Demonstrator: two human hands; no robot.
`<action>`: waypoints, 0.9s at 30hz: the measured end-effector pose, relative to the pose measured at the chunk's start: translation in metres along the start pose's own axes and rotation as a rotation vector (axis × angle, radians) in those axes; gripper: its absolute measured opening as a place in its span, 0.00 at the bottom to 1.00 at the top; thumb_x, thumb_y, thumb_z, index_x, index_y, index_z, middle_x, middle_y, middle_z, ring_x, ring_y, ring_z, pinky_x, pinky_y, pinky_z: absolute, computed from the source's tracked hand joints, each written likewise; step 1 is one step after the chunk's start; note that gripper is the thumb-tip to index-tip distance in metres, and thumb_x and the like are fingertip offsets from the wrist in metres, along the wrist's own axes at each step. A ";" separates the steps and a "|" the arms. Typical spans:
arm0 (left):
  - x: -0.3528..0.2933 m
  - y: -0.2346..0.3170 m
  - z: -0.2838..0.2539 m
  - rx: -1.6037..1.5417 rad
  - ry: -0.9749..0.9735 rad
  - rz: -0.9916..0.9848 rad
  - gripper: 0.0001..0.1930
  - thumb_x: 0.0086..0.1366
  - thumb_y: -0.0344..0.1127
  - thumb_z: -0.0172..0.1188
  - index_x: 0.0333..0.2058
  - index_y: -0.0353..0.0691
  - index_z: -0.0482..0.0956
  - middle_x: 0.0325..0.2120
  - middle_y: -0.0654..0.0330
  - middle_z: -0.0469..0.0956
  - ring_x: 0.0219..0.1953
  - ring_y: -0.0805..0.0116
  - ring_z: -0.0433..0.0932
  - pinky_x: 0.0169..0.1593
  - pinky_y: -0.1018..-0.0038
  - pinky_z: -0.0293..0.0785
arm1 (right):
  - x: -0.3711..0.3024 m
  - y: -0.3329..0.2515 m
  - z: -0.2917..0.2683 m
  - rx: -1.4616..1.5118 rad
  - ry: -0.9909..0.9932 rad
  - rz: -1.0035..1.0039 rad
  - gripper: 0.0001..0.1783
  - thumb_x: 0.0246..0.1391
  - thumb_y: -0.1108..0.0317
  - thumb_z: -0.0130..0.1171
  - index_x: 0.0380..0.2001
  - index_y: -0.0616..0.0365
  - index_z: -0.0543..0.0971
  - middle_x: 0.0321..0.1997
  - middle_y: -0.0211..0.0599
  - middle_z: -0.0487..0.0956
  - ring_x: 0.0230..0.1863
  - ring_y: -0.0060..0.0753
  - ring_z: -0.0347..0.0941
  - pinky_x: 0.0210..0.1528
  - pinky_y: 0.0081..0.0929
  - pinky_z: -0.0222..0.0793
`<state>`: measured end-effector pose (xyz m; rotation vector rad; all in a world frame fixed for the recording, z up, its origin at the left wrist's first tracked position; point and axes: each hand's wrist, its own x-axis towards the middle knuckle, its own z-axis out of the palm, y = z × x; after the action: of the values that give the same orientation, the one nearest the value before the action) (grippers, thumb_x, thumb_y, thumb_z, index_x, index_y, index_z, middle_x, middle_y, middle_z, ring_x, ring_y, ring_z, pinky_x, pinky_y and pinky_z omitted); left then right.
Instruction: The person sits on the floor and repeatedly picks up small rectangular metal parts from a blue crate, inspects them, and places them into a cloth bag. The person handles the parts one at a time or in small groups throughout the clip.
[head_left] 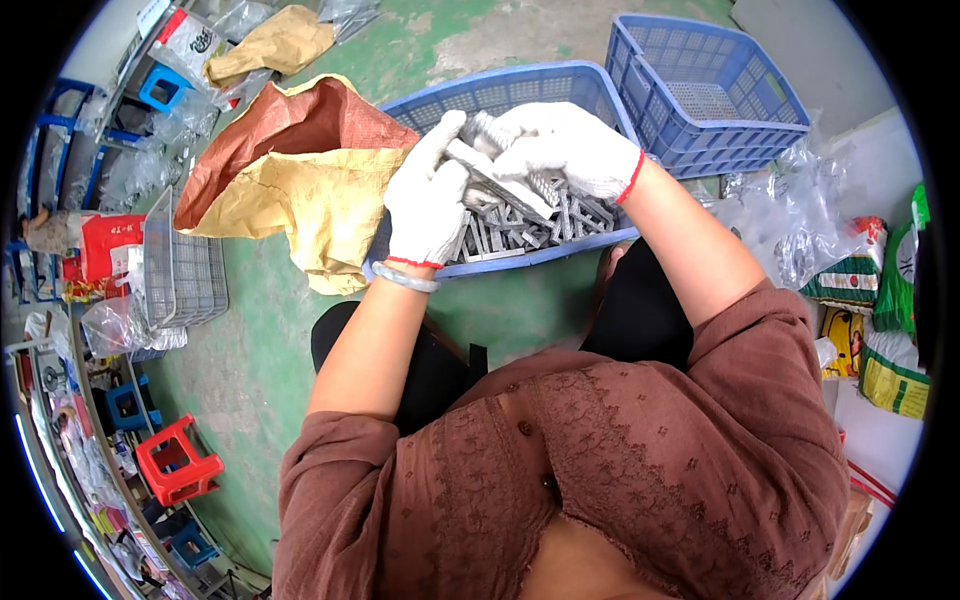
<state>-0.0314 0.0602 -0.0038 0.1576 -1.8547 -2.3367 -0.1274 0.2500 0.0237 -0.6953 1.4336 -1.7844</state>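
My left hand (427, 205), in a white knit glove, is closed around one end of some long grey bars (505, 187). My right hand (570, 150), gloved the same way, curls over the bars from the other side, its fingertips close to the left hand. Both hands are above a blue plastic crate (545, 255). Inside the crate lie many short grey metal-looking pieces (500, 235) in a loose heap. The right fingers hide part of what they grip.
A yellow woven sack (340, 200) with a reddish inside gapes beside the crate's left end. Another blue crate (690, 135) stands at the far right. Clear plastic bags (790, 225) lie to the right. A grey basket (185, 265) and a red stool (178, 460) are at left.
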 end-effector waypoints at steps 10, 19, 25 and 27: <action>0.004 0.000 -0.012 -0.355 0.142 0.060 0.19 0.69 0.28 0.51 0.58 0.30 0.66 0.42 0.46 0.78 0.43 0.53 0.82 0.46 0.55 0.84 | 0.007 0.008 -0.014 0.125 0.108 0.203 0.11 0.58 0.63 0.63 0.37 0.60 0.79 0.28 0.32 0.78 0.25 0.24 0.74 0.27 0.25 0.72; 0.003 0.003 -0.009 -0.357 0.215 0.098 0.18 0.67 0.27 0.58 0.54 0.31 0.68 0.43 0.47 0.76 0.46 0.55 0.80 0.48 0.58 0.83 | 0.009 0.021 -0.005 0.340 0.004 0.124 0.15 0.64 0.64 0.54 0.45 0.65 0.80 0.30 0.39 0.80 0.30 0.31 0.76 0.33 0.28 0.75; -0.001 0.006 -0.002 -0.242 0.256 0.157 0.19 0.68 0.28 0.58 0.55 0.30 0.68 0.44 0.49 0.76 0.45 0.57 0.80 0.47 0.60 0.84 | 0.011 0.027 -0.004 0.371 0.005 0.142 0.16 0.65 0.63 0.52 0.46 0.65 0.79 0.29 0.39 0.77 0.27 0.31 0.73 0.30 0.27 0.72; -0.001 0.001 -0.004 -0.187 0.256 0.205 0.19 0.68 0.28 0.58 0.55 0.31 0.68 0.44 0.50 0.76 0.44 0.57 0.81 0.46 0.62 0.84 | 0.011 0.028 -0.003 0.382 0.008 0.123 0.15 0.65 0.64 0.51 0.44 0.65 0.79 0.29 0.39 0.77 0.27 0.30 0.73 0.29 0.27 0.72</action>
<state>-0.0301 0.0563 -0.0037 0.2204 -1.4538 -2.2157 -0.1308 0.2397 -0.0046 -0.3925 1.0704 -1.8910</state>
